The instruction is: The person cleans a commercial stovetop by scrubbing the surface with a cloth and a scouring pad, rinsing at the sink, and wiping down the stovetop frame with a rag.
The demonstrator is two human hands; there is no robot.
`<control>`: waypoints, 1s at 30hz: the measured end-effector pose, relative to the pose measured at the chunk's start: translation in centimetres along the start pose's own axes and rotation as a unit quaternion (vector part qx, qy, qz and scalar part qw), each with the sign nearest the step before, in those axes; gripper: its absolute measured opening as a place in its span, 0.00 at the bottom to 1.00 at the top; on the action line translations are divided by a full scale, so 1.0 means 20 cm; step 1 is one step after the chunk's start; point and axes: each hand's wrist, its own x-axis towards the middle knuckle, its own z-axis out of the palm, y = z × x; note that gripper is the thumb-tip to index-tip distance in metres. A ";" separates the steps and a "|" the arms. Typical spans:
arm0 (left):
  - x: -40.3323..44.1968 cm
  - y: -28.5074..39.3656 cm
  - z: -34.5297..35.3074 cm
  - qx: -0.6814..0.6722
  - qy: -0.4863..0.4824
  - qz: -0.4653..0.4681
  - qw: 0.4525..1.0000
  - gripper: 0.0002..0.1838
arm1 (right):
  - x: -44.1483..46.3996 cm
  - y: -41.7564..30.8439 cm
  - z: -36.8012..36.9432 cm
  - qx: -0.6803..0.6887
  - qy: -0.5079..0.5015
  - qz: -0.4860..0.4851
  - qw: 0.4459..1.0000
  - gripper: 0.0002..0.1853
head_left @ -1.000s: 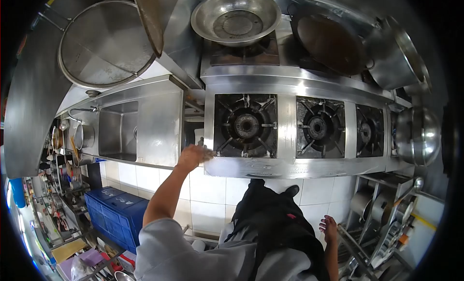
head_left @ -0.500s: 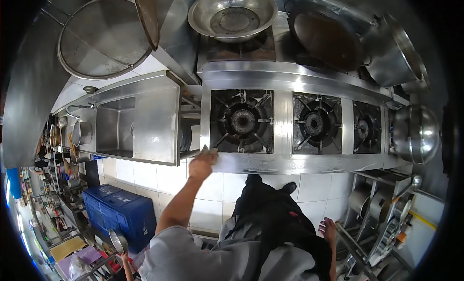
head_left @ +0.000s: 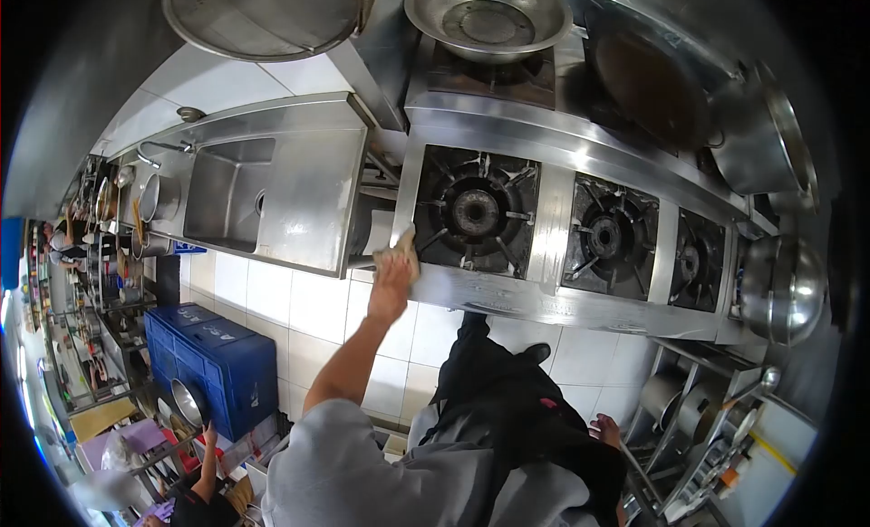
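Observation:
My left hand (head_left: 391,286) is closed on a tan cleaning cloth (head_left: 403,256), pressed against the front left corner of the steel gas stove (head_left: 471,293). Just right of the cloth lies the nearest burner (head_left: 475,212), black with a star-shaped grate. My right hand (head_left: 604,430) hangs low at my side, fingers loosely bent and apart, with nothing seen in it. The front rim of the stove looks wet and streaked.
To the left stands a steel sink (head_left: 227,196) with a drainboard, beyond a narrow gap. A large steel bowl (head_left: 489,19) sits behind the stove. A blue crate (head_left: 213,364) is on the floor. Lower left, a co-worker's hand (head_left: 210,432) is near a metal bowl (head_left: 188,402).
My left hand has slid the cloth a little forward along the stove's left corner. The view has tilted and shifted. More of the co-worker shows at lower left.

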 end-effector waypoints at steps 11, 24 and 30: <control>0.00 0.15 -0.17 -0.489 0.294 -0.183 0.800 0.18 | 0.11 -0.10 -0.03 -0.039 -0.034 0.008 0.999 0.18; 0.05 0.52 -0.08 -0.587 0.292 -0.091 0.749 0.17 | 0.40 -0.06 -0.67 0.007 -0.025 -0.071 0.997 0.17; 0.33 0.75 -0.30 -0.345 0.310 -0.138 0.875 0.23 | 0.49 0.40 -0.99 0.045 -0.088 -0.013 0.995 0.11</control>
